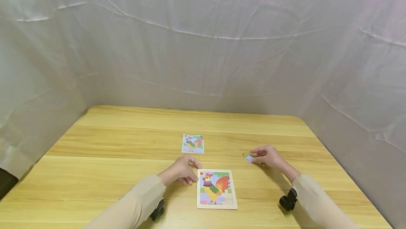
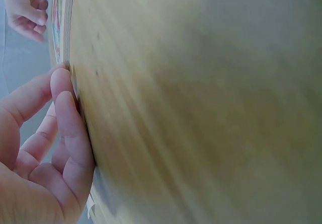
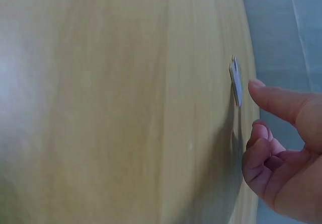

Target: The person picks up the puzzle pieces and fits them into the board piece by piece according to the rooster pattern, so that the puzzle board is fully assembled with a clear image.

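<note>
A square wooden puzzle tray (image 1: pixel 217 206) with a rooster picture lies near the table's front; bare wood shows in its lower right part. Beside the tray's left edge is my left hand (image 1: pixel 184 170), its fingertips at the rim, also in the left wrist view. My right hand (image 1: pixel 268 156) is over the table at the right, close to green and lilac puzzle pieces (image 1: pixel 249 159). In the right wrist view, a gap separates the thumb of that hand (image 3: pixel 292 138) from a flat piece (image 3: pixel 235 83). Whether there is one piece or two is hard to tell.
A paper card (image 1: pixel 192 144) with the same rooster picture lies behind the tray. The wooden table (image 1: pixel 127 140) is enclosed by pale hanging cloth (image 1: pixel 203 63) at the back and sides. Each wrist carries a small black camera (image 1: pixel 288 200).
</note>
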The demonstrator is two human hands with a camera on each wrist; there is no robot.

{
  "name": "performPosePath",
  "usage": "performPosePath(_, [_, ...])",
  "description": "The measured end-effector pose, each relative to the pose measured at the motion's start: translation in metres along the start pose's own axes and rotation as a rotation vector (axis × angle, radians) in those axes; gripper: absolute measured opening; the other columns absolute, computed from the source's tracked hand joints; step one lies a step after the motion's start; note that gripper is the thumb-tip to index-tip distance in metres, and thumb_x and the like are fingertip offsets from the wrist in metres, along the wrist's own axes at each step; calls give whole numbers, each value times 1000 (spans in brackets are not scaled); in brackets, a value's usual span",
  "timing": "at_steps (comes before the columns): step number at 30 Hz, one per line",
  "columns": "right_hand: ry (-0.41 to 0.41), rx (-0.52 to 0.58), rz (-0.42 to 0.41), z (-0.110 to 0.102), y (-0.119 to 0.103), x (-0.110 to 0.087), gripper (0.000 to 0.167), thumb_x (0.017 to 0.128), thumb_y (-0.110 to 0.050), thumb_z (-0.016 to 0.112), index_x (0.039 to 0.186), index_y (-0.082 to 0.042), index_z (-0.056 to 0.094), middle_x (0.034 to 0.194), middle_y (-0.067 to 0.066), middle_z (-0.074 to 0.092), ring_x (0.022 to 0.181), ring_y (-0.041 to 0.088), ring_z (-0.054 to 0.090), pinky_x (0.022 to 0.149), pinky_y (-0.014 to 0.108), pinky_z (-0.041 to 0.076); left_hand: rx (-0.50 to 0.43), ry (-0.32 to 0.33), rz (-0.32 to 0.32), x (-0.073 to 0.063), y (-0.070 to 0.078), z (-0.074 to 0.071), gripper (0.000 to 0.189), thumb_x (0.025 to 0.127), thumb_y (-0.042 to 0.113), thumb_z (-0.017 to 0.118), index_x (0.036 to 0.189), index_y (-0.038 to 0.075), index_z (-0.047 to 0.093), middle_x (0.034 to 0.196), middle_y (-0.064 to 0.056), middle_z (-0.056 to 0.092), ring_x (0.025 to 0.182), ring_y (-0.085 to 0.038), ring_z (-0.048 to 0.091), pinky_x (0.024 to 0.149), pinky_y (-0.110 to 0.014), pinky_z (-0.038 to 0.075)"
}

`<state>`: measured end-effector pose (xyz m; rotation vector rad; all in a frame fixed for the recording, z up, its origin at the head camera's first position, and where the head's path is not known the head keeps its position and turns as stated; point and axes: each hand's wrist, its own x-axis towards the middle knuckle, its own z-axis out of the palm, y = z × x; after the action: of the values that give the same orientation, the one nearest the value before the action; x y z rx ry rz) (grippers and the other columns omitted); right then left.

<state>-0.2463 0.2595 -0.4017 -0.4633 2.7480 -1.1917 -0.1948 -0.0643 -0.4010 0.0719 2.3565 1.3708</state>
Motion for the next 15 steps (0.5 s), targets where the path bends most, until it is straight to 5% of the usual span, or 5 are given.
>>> performPosePath(8, [-136, -5, -56, -4, 9, 9, 38, 78, -5, 68, 113, 7, 57, 81, 10, 57, 54, 10, 39, 43, 20, 33, -4, -6, -19, 0, 1, -1, 29, 67, -7, 72, 90, 7, 62, 55, -8, 61, 41, -12, 53, 39, -24, 45])
performPosePath(15, [-189, -40, -120, -4, 10, 14, 37, 78, -3, 67, 110, 11, 57, 72, 8, 56, 56, 9, 33, 47, 20, 30, -4, -14, -20, -2, 3, -1, 29, 67, -8, 72, 90, 6, 62, 55, -8, 61, 40, -12, 53, 40, -24, 45])
